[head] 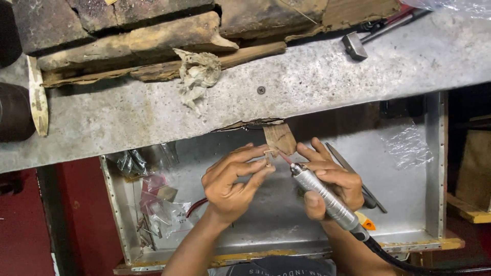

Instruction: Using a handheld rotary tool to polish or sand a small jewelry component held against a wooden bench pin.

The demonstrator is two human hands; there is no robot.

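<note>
My left hand (232, 179) pinches a tiny pale workpiece (269, 153) between thumb and fingertips, pressed against a small wooden peg (280, 137) that juts from the bench edge. My right hand (330, 179) grips a silver pen-like rotary handpiece (322, 193), its thin tip touching the small piece. A black flexible cable (404, 260) runs from the handpiece off to the lower right. Both hands hover over an open metal drawer (434, 168).
The drawer holds plastic bags (153, 204), a flat metal file (353, 171) and an orange-handled tool (367, 222). On the grey metal-topped bench (317, 76) lie a crumpled cloth (198, 74), worn wooden blocks (153, 41), a small hammer (355, 46) and a pale blade-like stick (37, 97).
</note>
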